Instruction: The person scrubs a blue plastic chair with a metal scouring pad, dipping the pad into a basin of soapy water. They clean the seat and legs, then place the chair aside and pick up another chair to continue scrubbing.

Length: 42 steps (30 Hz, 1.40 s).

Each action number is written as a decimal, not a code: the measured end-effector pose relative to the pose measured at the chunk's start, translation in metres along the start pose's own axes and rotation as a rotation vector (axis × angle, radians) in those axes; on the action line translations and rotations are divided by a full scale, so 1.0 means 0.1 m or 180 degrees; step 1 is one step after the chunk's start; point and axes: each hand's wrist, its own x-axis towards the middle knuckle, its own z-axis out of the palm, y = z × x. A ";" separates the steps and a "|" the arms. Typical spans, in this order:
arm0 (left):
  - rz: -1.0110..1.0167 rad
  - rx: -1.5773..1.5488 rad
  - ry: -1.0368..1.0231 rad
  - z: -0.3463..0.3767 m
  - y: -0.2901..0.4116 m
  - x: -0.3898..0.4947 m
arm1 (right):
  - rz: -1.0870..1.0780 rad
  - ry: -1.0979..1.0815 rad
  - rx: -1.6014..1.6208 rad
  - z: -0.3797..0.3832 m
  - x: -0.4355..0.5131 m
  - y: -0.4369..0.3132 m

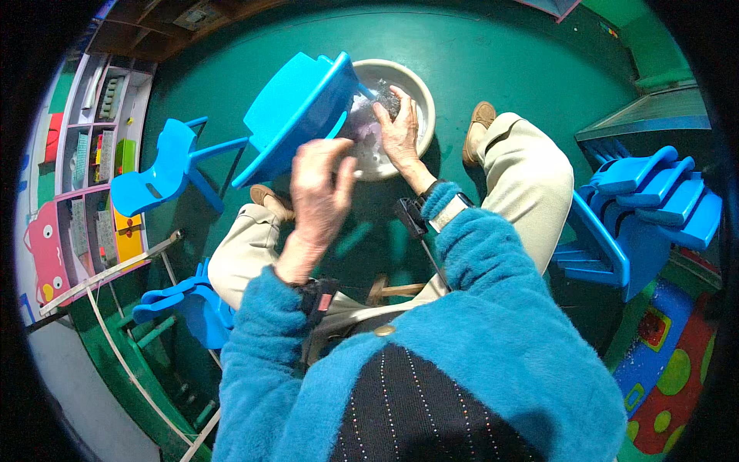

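A blue plastic chair (288, 110) is tipped over at the left side of a pale round basin (427, 110), with one part reaching over the basin. Soapy, foamy water (366, 153) fills the basin. Over that water, my right hand (401, 130) has its fingers on a dark grey mesh-like scrubber (388, 105), close to the chair's leg. My left hand (320, 187) is blurred and sits just in front of the chair's lower edge. Its thumb and fingers are spread with nothing visible between them. Whether it touches the chair is unclear.
Another blue chair (164, 170) stands at left, before a shelf unit (84, 156) with toys. Stacked blue chairs (652, 202) are on the right. More blue chairs (196, 306) and a pale-railed frame (124, 271) lie lower left. A wooden stool (398, 290) shows beneath me.
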 end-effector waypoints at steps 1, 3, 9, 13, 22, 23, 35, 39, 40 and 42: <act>0.0238 0.0682 0.0433 -0.19 -0.05 0.04 | -0.0189 0.0031 0.0040 -0.01 0.00 0.04; 0.0156 0.1258 0.0710 -0.47 -0.16 0.11 | -0.0265 0.0031 0.0048 -0.02 0.00 0.12; -0.0018 0.1613 -0.0235 -0.62 -0.60 0.20 | -0.0123 -0.0301 -0.0173 -0.10 -0.02 0.29; -0.0335 0.1661 -0.0834 -0.80 -0.95 0.17 | -0.0043 -0.0290 -0.0117 -0.15 0.01 0.33; -0.0559 0.2013 -0.0532 -1.17 -1.31 0.11 | -0.0062 -0.0175 0.0076 -0.23 0.07 0.32; -0.0663 0.2108 -0.0520 -1.20 -1.31 0.13 | -0.0037 -0.0194 0.0082 -0.24 0.07 0.33; -0.1293 0.0321 0.0035 -1.63 -1.18 0.32 | 0.0056 -0.0502 -0.0114 -0.10 0.07 0.72; -0.1392 0.0113 0.0277 -1.73 -1.17 0.27 | 0.0645 -0.1097 -0.0411 -0.01 0.16 1.14; -0.1444 0.0123 0.0281 -1.76 -1.18 0.26 | 0.0628 -0.1286 -0.0549 0.02 0.18 1.26; -0.1543 0.0092 0.0317 -1.80 -1.18 0.23 | 0.0804 -0.1752 -0.0870 0.08 0.23 1.49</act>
